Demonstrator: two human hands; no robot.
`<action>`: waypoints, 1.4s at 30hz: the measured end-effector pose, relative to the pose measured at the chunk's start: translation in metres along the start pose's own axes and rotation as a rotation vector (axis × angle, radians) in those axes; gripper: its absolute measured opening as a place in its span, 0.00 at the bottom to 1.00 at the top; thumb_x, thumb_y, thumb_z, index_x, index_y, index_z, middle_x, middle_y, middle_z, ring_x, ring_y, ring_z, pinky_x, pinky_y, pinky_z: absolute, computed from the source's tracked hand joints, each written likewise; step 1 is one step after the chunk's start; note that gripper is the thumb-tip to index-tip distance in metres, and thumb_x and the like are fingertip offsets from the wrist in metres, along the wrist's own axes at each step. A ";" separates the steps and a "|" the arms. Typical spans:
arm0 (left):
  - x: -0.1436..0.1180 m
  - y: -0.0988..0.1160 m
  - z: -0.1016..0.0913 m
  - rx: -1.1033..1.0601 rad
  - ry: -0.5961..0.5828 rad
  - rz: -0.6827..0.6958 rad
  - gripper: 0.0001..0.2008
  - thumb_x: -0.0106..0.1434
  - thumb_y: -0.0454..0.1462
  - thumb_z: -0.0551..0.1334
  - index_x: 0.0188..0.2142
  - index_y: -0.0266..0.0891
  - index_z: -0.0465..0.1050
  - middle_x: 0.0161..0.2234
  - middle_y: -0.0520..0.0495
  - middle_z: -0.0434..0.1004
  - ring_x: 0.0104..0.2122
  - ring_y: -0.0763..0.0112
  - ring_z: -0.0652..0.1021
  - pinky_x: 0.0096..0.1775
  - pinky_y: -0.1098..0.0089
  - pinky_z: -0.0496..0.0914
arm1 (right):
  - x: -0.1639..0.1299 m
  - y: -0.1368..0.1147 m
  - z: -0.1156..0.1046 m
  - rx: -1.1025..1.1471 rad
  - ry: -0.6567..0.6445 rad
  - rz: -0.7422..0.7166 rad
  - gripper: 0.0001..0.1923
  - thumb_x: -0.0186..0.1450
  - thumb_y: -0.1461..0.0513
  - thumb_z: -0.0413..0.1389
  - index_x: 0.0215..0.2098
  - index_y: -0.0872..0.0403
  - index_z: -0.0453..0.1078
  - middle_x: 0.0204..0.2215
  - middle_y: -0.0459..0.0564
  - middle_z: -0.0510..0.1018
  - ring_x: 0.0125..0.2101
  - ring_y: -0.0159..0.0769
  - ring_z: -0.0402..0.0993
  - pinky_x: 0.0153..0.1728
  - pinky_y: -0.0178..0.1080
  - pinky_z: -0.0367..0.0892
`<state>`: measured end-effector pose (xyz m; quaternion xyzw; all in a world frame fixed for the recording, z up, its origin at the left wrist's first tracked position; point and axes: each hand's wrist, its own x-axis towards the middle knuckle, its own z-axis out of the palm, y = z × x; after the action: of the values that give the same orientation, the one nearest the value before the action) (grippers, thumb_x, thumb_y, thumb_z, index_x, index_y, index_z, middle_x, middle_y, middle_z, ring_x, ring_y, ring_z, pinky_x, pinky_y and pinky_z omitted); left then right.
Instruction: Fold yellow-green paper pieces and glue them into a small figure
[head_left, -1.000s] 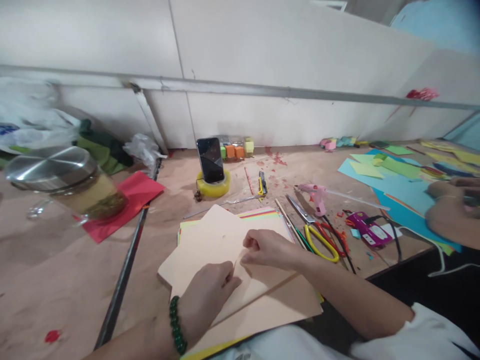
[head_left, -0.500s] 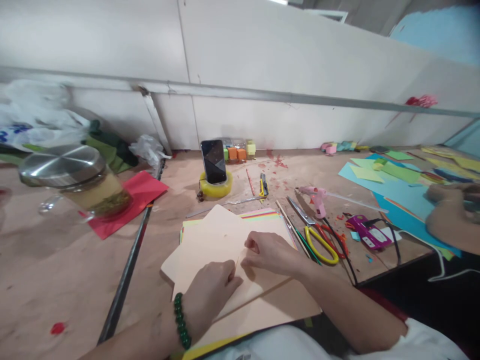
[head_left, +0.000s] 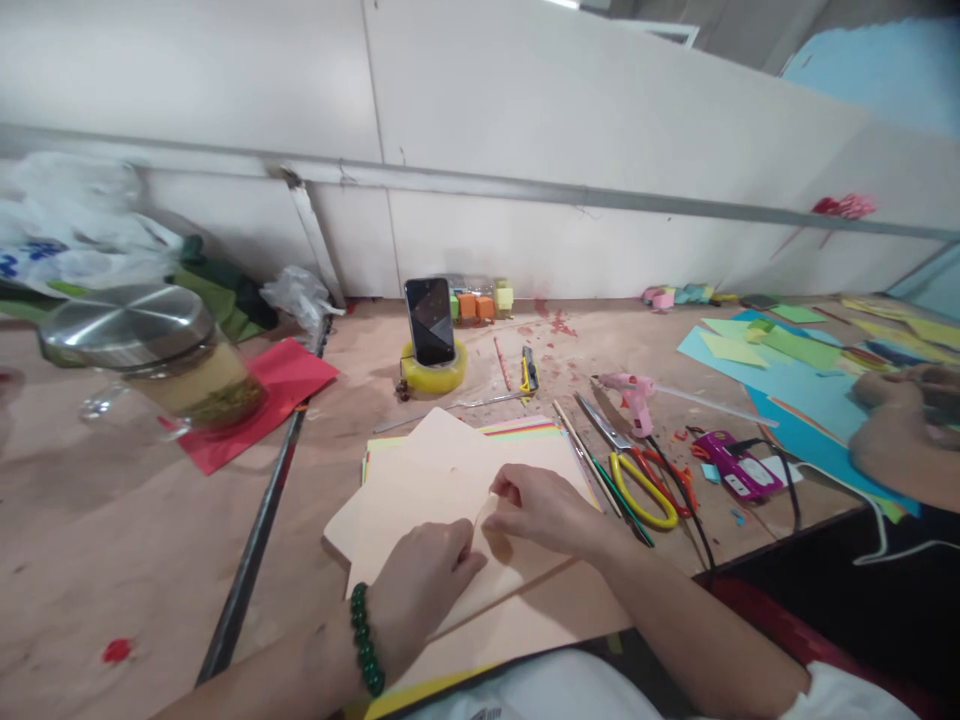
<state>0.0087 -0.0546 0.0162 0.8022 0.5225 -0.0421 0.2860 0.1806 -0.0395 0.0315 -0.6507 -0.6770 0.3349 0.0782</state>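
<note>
Down at the near edge of the table, we press both hands onto a peach sheet of paper that lies tilted on top of a stack of coloured sheets. Our left hand, with a green bead bracelet at the wrist, is curled with its fingers together, pinching the paper at a raised fold line; our right hand is closed the same way just beside it, its fingertips nipping the same ridge, so the two hands nearly touch. A second peach sheet runs under them and reaches over the table's near edge toward our lap. Right of the stack, close to its edge, lie yellow-handled scissors, then a pink glue gun and a purple one, leaving little free room on that side. Left of the paper a dark metal bar crosses the table, and beyond it the brown surface lies open up to a glass jar with a steel lid standing on red paper. Behind the stack, a phone stands upright in a yellow tape roll. At the far right, another person's hand rests on blue paper.
</note>
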 end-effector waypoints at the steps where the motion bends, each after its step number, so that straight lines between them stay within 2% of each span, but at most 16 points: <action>1: 0.000 0.000 0.000 0.002 -0.004 -0.002 0.09 0.62 0.36 0.54 0.27 0.39 0.69 0.26 0.48 0.76 0.28 0.66 0.74 0.28 0.70 0.58 | -0.001 -0.001 0.000 -0.020 0.017 0.010 0.13 0.53 0.59 0.61 0.35 0.54 0.70 0.31 0.46 0.74 0.31 0.34 0.68 0.28 0.33 0.55; 4: 0.000 0.001 0.000 0.008 -0.012 -0.014 0.10 0.62 0.36 0.54 0.26 0.39 0.68 0.26 0.48 0.76 0.27 0.66 0.74 0.28 0.70 0.58 | -0.003 -0.005 -0.001 -0.061 0.063 0.039 0.11 0.54 0.62 0.60 0.36 0.55 0.70 0.33 0.49 0.75 0.33 0.35 0.69 0.30 0.33 0.56; 6: 0.000 0.001 -0.001 0.005 -0.015 -0.014 0.09 0.62 0.36 0.54 0.26 0.39 0.68 0.26 0.48 0.76 0.27 0.67 0.74 0.28 0.70 0.58 | -0.004 -0.005 0.000 -0.047 0.050 0.035 0.10 0.55 0.63 0.58 0.36 0.55 0.70 0.31 0.48 0.75 0.31 0.34 0.68 0.29 0.33 0.55; 10: 0.000 0.003 -0.003 -0.010 -0.030 -0.005 0.09 0.62 0.35 0.54 0.26 0.39 0.68 0.26 0.48 0.76 0.27 0.67 0.74 0.29 0.70 0.58 | -0.001 0.002 0.002 0.003 0.021 -0.012 0.09 0.55 0.60 0.59 0.35 0.54 0.69 0.27 0.43 0.73 0.28 0.31 0.66 0.27 0.32 0.54; 15: -0.002 0.005 -0.005 -0.032 -0.007 -0.003 0.10 0.62 0.34 0.54 0.26 0.39 0.68 0.25 0.48 0.75 0.27 0.67 0.74 0.29 0.70 0.58 | 0.002 0.012 0.003 -0.007 0.054 -0.053 0.11 0.52 0.57 0.62 0.28 0.54 0.68 0.25 0.43 0.72 0.26 0.30 0.64 0.25 0.31 0.53; 19: -0.001 0.005 -0.004 0.003 -0.032 -0.031 0.10 0.63 0.35 0.54 0.26 0.39 0.69 0.26 0.47 0.76 0.27 0.65 0.74 0.28 0.69 0.57 | 0.004 0.019 0.004 0.138 0.017 -0.121 0.07 0.56 0.60 0.60 0.28 0.56 0.70 0.23 0.42 0.73 0.25 0.29 0.65 0.24 0.30 0.54; 25: -0.006 0.002 -0.007 0.032 -0.019 -0.009 0.10 0.64 0.38 0.55 0.29 0.39 0.71 0.26 0.48 0.76 0.28 0.64 0.75 0.29 0.69 0.60 | 0.003 0.024 0.005 0.243 0.046 -0.175 0.11 0.60 0.58 0.59 0.25 0.57 0.74 0.20 0.43 0.73 0.23 0.28 0.64 0.23 0.30 0.55; 27: -0.012 0.002 -0.018 0.103 0.058 0.015 0.09 0.65 0.39 0.56 0.33 0.39 0.73 0.28 0.46 0.77 0.30 0.62 0.76 0.30 0.68 0.62 | -0.002 0.021 0.001 0.243 0.062 -0.197 0.11 0.60 0.58 0.59 0.26 0.57 0.75 0.20 0.43 0.73 0.23 0.28 0.64 0.24 0.30 0.55; 28: -0.014 0.003 -0.026 0.149 0.132 0.031 0.08 0.64 0.39 0.57 0.36 0.40 0.74 0.30 0.45 0.77 0.32 0.60 0.76 0.32 0.67 0.64 | -0.005 0.018 -0.001 0.237 0.065 -0.205 0.10 0.60 0.59 0.59 0.26 0.57 0.76 0.20 0.43 0.74 0.23 0.28 0.65 0.24 0.30 0.55; 30: -0.017 0.005 -0.043 0.214 0.315 0.140 0.08 0.63 0.37 0.59 0.40 0.41 0.75 0.38 0.43 0.77 0.39 0.56 0.76 0.39 0.63 0.66 | -0.014 0.012 -0.008 0.203 0.066 -0.224 0.08 0.60 0.60 0.59 0.27 0.56 0.77 0.21 0.43 0.75 0.23 0.28 0.65 0.24 0.30 0.56; 32: -0.013 0.010 -0.059 0.209 0.397 0.260 0.12 0.58 0.36 0.65 0.43 0.43 0.76 0.44 0.42 0.76 0.46 0.52 0.73 0.48 0.57 0.63 | -0.022 0.005 -0.015 0.155 0.075 -0.250 0.06 0.60 0.62 0.60 0.28 0.55 0.78 0.22 0.43 0.76 0.23 0.28 0.66 0.25 0.31 0.56; 33: -0.009 0.012 -0.065 0.171 0.386 0.319 0.14 0.55 0.36 0.67 0.43 0.44 0.76 0.45 0.43 0.77 0.47 0.52 0.73 0.51 0.55 0.61 | -0.026 0.002 -0.018 0.135 0.084 -0.266 0.06 0.60 0.62 0.60 0.28 0.54 0.78 0.22 0.43 0.76 0.24 0.28 0.66 0.25 0.31 0.57; 34: -0.005 0.014 -0.068 0.118 0.327 0.351 0.14 0.54 0.37 0.68 0.42 0.43 0.77 0.43 0.44 0.78 0.45 0.54 0.74 0.51 0.56 0.61 | -0.029 0.000 -0.020 0.118 0.096 -0.280 0.05 0.60 0.62 0.60 0.28 0.54 0.78 0.22 0.43 0.77 0.24 0.29 0.67 0.26 0.31 0.57; 37: 0.012 0.017 -0.070 -0.183 0.069 0.327 0.04 0.56 0.37 0.65 0.29 0.40 0.79 0.28 0.50 0.80 0.33 0.65 0.76 0.39 0.68 0.66 | -0.036 -0.004 -0.026 0.088 0.133 -0.269 0.05 0.60 0.64 0.60 0.29 0.53 0.79 0.24 0.44 0.79 0.25 0.29 0.69 0.27 0.31 0.58; 39: 0.020 0.016 -0.066 -0.397 -0.042 0.315 0.08 0.57 0.39 0.63 0.26 0.37 0.78 0.23 0.52 0.78 0.27 0.69 0.74 0.31 0.73 0.65 | -0.038 -0.004 -0.029 0.077 0.147 -0.253 0.05 0.60 0.64 0.60 0.30 0.54 0.79 0.25 0.45 0.79 0.25 0.29 0.70 0.26 0.31 0.58; 42: 0.028 0.014 -0.059 -0.580 -0.098 0.360 0.12 0.55 0.43 0.63 0.27 0.35 0.78 0.24 0.51 0.78 0.26 0.71 0.72 0.31 0.74 0.65 | -0.041 -0.002 -0.030 0.066 0.159 -0.259 0.05 0.61 0.63 0.59 0.29 0.55 0.78 0.24 0.46 0.79 0.24 0.29 0.70 0.25 0.30 0.58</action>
<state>0.0194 -0.0065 0.0609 0.7639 0.3485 0.1207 0.5296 0.2007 -0.0673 0.0690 -0.5794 -0.7356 0.2917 0.1953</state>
